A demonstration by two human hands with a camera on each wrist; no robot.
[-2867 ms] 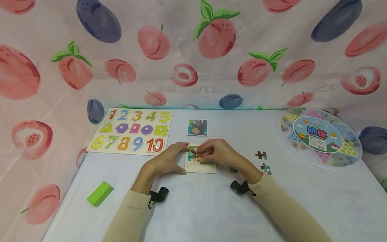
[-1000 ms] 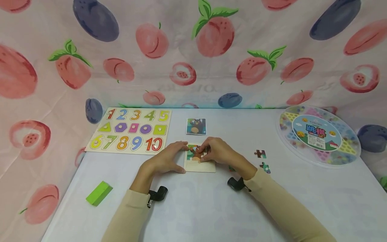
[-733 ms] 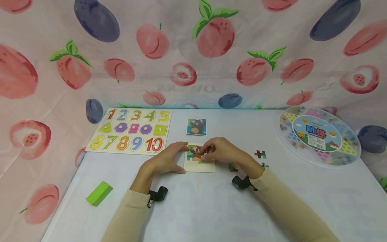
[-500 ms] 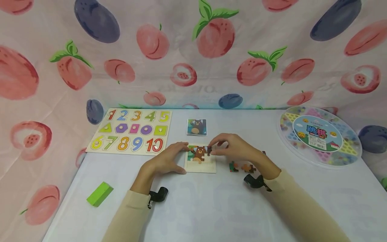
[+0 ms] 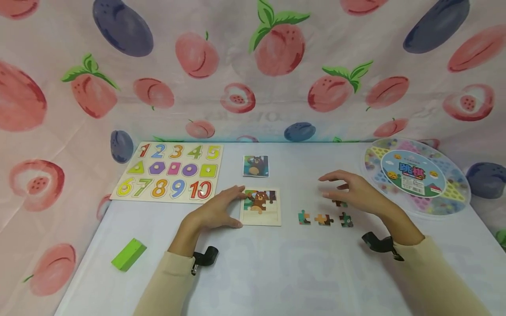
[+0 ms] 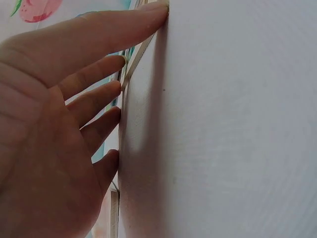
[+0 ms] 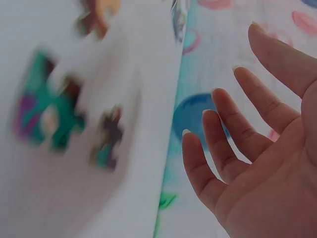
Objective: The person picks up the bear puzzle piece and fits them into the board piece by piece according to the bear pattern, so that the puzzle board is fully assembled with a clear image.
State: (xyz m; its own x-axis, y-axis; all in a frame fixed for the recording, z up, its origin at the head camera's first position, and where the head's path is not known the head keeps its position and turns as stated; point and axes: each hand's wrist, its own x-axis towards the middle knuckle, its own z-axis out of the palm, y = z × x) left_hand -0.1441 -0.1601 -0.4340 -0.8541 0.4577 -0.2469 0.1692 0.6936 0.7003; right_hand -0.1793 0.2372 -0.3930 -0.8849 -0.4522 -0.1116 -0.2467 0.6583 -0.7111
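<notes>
A wooden jigsaw tray (image 5: 261, 218) lies in front of me, its upper part filled with pieces that show a brown bear (image 5: 259, 199). A dark puzzle piece (image 5: 272, 196) sits at the tray's upper right. My left hand (image 5: 215, 208) touches the tray's left side, thumb and fingers spread, as the left wrist view also shows. To the right, my right hand (image 5: 356, 193) hovers above loose pieces with nothing between its fingers. Below it lie a teal piece (image 5: 304, 217), an orange-brown piece (image 5: 324, 220), a green piece (image 5: 346, 220) and a partly hidden dark piece (image 5: 341, 203).
Behind the tray lies a small bear picture card (image 5: 255, 166). A number and shape board (image 5: 168, 172) is at the back left, a green block (image 5: 128, 255) at the front left. A round Chinese checkers set (image 5: 417, 175) stands at the back right.
My right hand was at the bear pieces, then at the dark piece on the tray's upper right. It has let go and moved right, over the loose pieces. My left hand has stayed put.
</notes>
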